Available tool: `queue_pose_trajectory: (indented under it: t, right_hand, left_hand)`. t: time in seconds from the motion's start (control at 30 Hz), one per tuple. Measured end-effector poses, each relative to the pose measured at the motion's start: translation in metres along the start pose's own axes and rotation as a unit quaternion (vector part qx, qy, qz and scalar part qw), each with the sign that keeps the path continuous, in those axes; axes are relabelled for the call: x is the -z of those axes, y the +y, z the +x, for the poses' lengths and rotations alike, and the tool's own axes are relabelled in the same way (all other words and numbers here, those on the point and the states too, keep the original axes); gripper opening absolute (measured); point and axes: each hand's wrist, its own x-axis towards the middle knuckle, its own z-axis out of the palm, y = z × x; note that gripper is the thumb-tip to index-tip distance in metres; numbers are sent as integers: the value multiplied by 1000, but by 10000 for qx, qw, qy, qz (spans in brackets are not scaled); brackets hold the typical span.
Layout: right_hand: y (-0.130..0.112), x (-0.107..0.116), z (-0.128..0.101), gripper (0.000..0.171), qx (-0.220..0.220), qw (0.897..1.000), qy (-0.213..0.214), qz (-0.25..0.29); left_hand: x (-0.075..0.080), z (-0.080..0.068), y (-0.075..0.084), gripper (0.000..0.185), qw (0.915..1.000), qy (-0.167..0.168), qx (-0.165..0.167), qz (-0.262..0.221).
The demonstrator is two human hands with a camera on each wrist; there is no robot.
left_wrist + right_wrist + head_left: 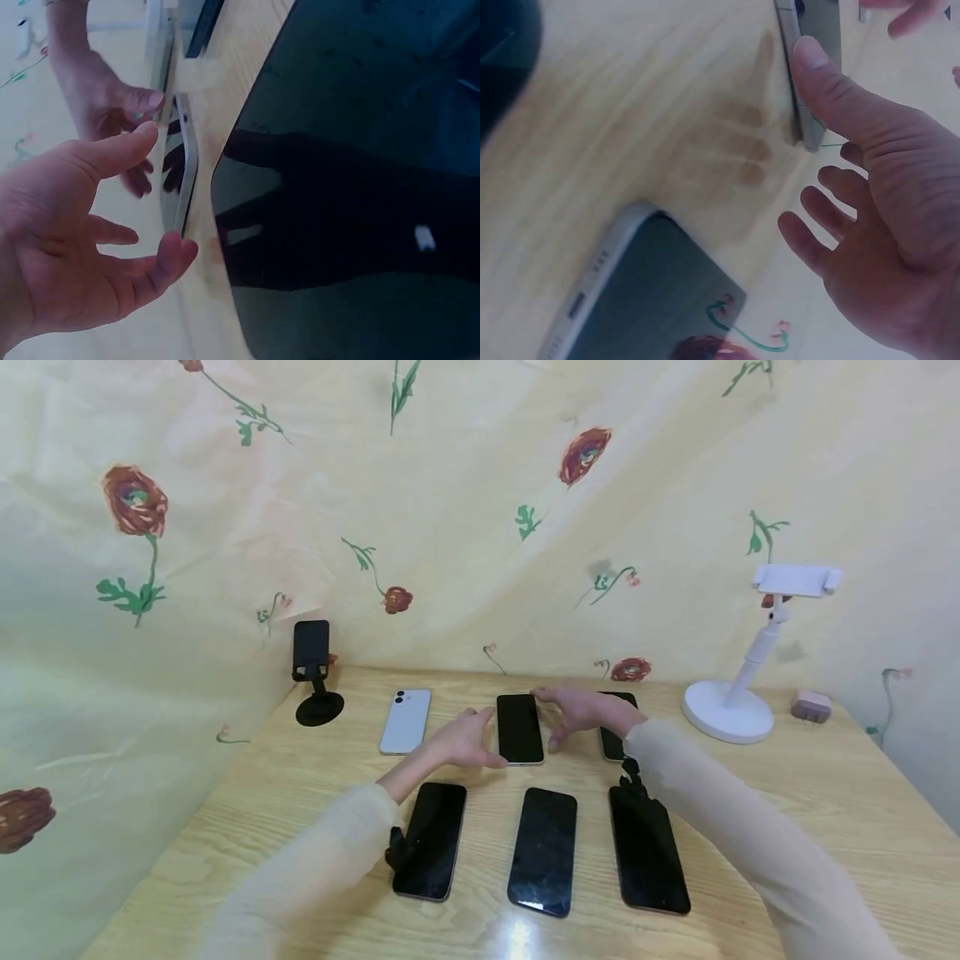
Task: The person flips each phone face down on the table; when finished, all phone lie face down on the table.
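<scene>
A smartphone with a dark screen (519,729) lies face up in the middle of the back row, between my two hands. My left hand (467,742) is at its left side, thumb and fingers spread around the lower left edge. On the other side my right hand (576,710) reaches over with its fingers near the upper right edge. In the left wrist view, the left hand (97,232) has fingers apart beside the phone (180,169). The right wrist view shows the right hand (885,210) with its thumb close to the phone's edge (799,90); firm contact cannot be told.
A pale phone (405,722) lies camera side up at back left. Another phone (612,743) is partly hidden by the right arm. Dark phones (543,852) form the front row. A black stand (319,706), a white stand (727,712) and a charger plug (812,706) stand behind.
</scene>
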Motion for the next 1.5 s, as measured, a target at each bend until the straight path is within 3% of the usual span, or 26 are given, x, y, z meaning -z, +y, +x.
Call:
queue_pose_trajectory:
  t: [0.17, 0.47, 1.0, 1.5]
  right_hand:
    - [2, -9, 1, 105, -145, 9995, 14, 284]
    - [4, -18, 0, 108, -289, 9992, 76, 276]
    - [5, -24, -5, 111, -681, 9971, 149, 301]
    - [8, -29, -7, 109, -312, 9978, 542, 240]
  left_hand:
    - [-13, 10, 11, 109, 10000, -27, 36, 84]
    - [-27, 19, 10, 114, 9998, 105, 114, -156]
    - [-37, 30, 9, 99, 9990, 396, 11, -181]
    - [-40, 31, 6, 83, 9978, 557, -259, -240]
